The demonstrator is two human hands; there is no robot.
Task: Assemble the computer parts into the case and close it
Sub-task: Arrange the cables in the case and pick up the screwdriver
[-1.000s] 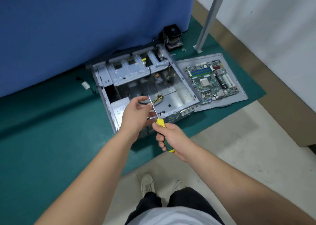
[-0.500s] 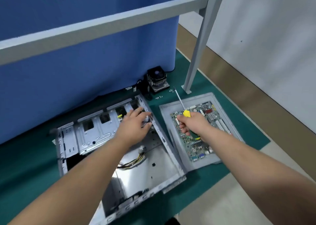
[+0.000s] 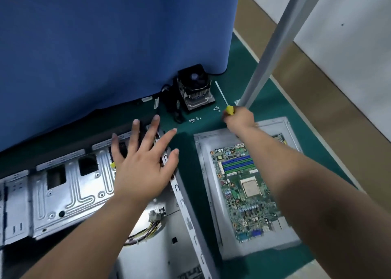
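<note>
Screwdriver (image 3: 229, 108) gripped in right hand (image 3: 240, 118); left hand (image 3: 143, 162) spread flat over case (image 3: 69, 194).

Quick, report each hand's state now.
Left hand: open, fingers spread over the case.
Right hand: holding the screwdriver.

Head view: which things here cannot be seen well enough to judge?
- Screwdriver handle: mostly hidden inside the right hand.
- Loose screws on the green mat: too small to tell their type.
- Computer case: cut off by the left and bottom edges; the left hand and forearm cover part of it.
- Motherboard: its right side lies under the right forearm.
</note>
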